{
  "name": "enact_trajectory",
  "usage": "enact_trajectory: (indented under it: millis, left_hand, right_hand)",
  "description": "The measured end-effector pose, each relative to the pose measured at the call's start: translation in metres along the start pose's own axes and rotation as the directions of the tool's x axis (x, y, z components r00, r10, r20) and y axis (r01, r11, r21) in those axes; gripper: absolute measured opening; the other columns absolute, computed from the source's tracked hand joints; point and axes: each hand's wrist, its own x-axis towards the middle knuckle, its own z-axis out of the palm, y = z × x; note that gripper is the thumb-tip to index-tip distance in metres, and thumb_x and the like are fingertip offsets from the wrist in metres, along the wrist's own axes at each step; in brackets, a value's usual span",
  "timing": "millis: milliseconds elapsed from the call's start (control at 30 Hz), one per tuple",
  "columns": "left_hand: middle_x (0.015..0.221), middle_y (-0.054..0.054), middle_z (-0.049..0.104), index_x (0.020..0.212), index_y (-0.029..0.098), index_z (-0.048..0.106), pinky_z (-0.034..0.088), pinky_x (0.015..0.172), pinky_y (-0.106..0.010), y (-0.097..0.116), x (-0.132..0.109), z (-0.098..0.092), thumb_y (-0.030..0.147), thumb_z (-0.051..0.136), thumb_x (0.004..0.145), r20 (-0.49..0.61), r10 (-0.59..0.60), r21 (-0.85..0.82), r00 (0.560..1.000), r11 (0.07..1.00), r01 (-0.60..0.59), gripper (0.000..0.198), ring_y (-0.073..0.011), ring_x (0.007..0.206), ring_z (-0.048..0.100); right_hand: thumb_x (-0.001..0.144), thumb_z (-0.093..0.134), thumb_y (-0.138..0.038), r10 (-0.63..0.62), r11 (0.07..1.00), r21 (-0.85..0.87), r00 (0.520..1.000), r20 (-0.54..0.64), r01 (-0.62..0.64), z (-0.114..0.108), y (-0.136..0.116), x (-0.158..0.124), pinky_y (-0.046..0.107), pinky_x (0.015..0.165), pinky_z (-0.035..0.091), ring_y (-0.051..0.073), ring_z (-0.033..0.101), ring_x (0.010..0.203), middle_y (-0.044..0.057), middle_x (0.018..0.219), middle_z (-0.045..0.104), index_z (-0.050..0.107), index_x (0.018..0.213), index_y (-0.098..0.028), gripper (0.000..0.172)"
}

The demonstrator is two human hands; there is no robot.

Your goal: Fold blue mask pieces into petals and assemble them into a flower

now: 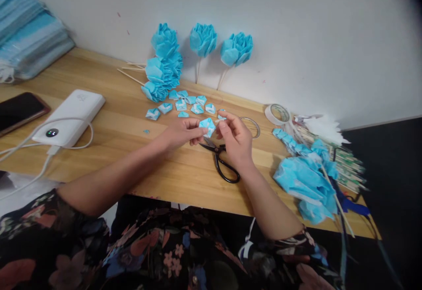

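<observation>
My left hand [184,131] pinches a small folded blue petal [207,125] with white patches between thumb and fingers, above the table. My right hand [238,138] is close by on the right, thumb and fingertips drawn together at a small pale bit too tiny to name. Black-handled scissors [227,173] lie beneath both hands, partly covered by the right one. Just beyond, several folded blue petals [181,104] are scattered on the wood. A silvery ring [257,127] shows behind my right hand.
Blue crafted flowers [163,68] on sticks are at the wall. On the left are a power bank [70,116] with a cable, a phone [21,112] and a bagged blue stack [31,30]. To the right are a tape roll [268,116], blue crumpled material [301,180] and green-white packets [349,167].
</observation>
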Motion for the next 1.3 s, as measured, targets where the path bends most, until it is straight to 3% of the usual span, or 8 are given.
enact_trajectory:
  millis: [133, 267, 367, 433, 533, 767, 1067, 1300]
  left_hand:
    - [0.057, 0.005, 0.06, 0.064, 0.017, 0.056, 0.041, 0.054, -0.019, 0.0011, -0.001, -0.0002, 0.022, 0.065, 0.085, -0.059, -0.001, 0.004, 0.998, 1.0, 0.002, 0.023, -0.0055, 0.05, 0.052]
    - [0.056, 0.005, 0.059, 0.065, 0.017, 0.056, 0.041, 0.054, -0.019, 0.0023, -0.0024, 0.0008, 0.021, 0.065, 0.084, -0.065, -0.011, 0.002, 0.998, 1.0, 0.011, 0.022, -0.006, 0.051, 0.052]
    - [0.055, 0.005, 0.059, 0.065, 0.017, 0.056, 0.041, 0.054, -0.02, 0.0031, -0.003, 0.0013, 0.02, 0.064, 0.084, -0.067, -0.015, 0.009, 0.998, 1.0, 0.015, 0.021, -0.0062, 0.051, 0.052]
    - [0.055, 0.005, 0.059, 0.065, 0.017, 0.056, 0.041, 0.054, -0.02, 0.0033, -0.0033, 0.0012, 0.02, 0.064, 0.084, -0.064, -0.011, 0.009, 0.998, 1.0, 0.011, 0.021, -0.0062, 0.051, 0.052]
    - [0.055, 0.004, 0.059, 0.064, 0.017, 0.056, 0.041, 0.054, -0.02, 0.0029, -0.0036, 0.0005, 0.022, 0.066, 0.084, -0.05, 0.004, 0.009, 0.999, 1.0, -0.004, 0.022, -0.0061, 0.051, 0.052]
    - [0.055, 0.005, 0.058, 0.064, 0.017, 0.056, 0.041, 0.053, -0.02, 0.0021, -0.0042, -0.0001, 0.024, 0.068, 0.082, -0.022, 0.025, 0.004, 0.999, 1.0, -0.025, 0.023, -0.006, 0.051, 0.052]
    - [0.057, 0.004, 0.058, 0.066, 0.017, 0.056, 0.041, 0.054, -0.021, 0.0057, -0.0058, 0.0011, 0.021, 0.065, 0.085, -0.026, 0.037, -0.003, 0.999, 0.999, -0.037, 0.021, -0.0065, 0.052, 0.051]
    - [0.057, 0.004, 0.059, 0.069, 0.016, 0.059, 0.042, 0.054, -0.019, 0.0049, -0.0048, 0.0007, 0.02, 0.064, 0.085, -0.011, 0.034, -0.001, 0.999, 0.999, -0.034, 0.017, -0.0062, 0.052, 0.052]
  right_hand:
    - [0.097, 0.059, -0.028, -0.251, 0.944, -0.244, 0.964, -0.088, 0.224, -0.0038, -0.0025, 0.0012, 0.03, 0.066, 0.054, 0.016, 0.067, 0.076, 0.002, 0.085, 0.073, 0.069, 0.094, -0.024, 0.011]
    - [0.095, 0.061, -0.018, -0.53, 0.762, -0.454, 0.847, -0.027, 0.462, -0.0049, -0.0076, 0.0022, 0.034, 0.072, 0.053, 0.017, 0.067, 0.076, 0.002, 0.083, 0.075, 0.067, 0.091, -0.023, 0.009]
    - [0.092, 0.063, -0.012, -0.631, 0.652, -0.528, 0.775, 0.019, 0.544, -0.0046, -0.0089, 0.0028, 0.034, 0.074, 0.051, 0.017, 0.067, 0.077, 0.002, 0.084, 0.075, 0.066, 0.092, -0.023, 0.011]
    - [0.092, 0.063, -0.011, -0.646, 0.61, -0.568, 0.762, 0.048, 0.553, -0.005, -0.0081, 0.0027, 0.034, 0.074, 0.05, 0.017, 0.067, 0.077, 0.001, 0.083, 0.074, 0.065, 0.092, -0.023, 0.012]
    - [0.093, 0.061, -0.015, -0.611, 0.588, -0.618, 0.787, 0.084, 0.522, -0.0063, -0.0057, 0.0011, 0.036, 0.075, 0.049, 0.018, 0.065, 0.078, 0.001, 0.082, 0.073, 0.066, 0.091, -0.025, 0.011]
    - [0.094, 0.058, -0.018, -0.474, 0.695, -0.555, 0.872, 0.124, 0.457, -0.0063, -0.0036, -0.0033, 0.043, 0.081, 0.048, 0.023, 0.063, 0.085, 0.004, 0.086, 0.072, 0.07, 0.094, -0.028, 0.016]
    - [0.094, 0.062, -0.016, -0.551, 0.658, -0.532, 0.822, 0.14, 0.532, -0.0051, -0.0051, -0.0019, 0.038, 0.074, 0.047, 0.022, 0.062, 0.082, 0.004, 0.085, 0.073, 0.071, 0.098, -0.027, 0.015]
    - [0.096, 0.061, -0.022, -0.478, 0.683, -0.549, 0.863, 0.163, 0.482, -0.0057, -0.0045, -0.0019, 0.039, 0.073, 0.047, 0.022, 0.062, 0.082, 0.003, 0.085, 0.074, 0.073, 0.095, -0.029, 0.014]
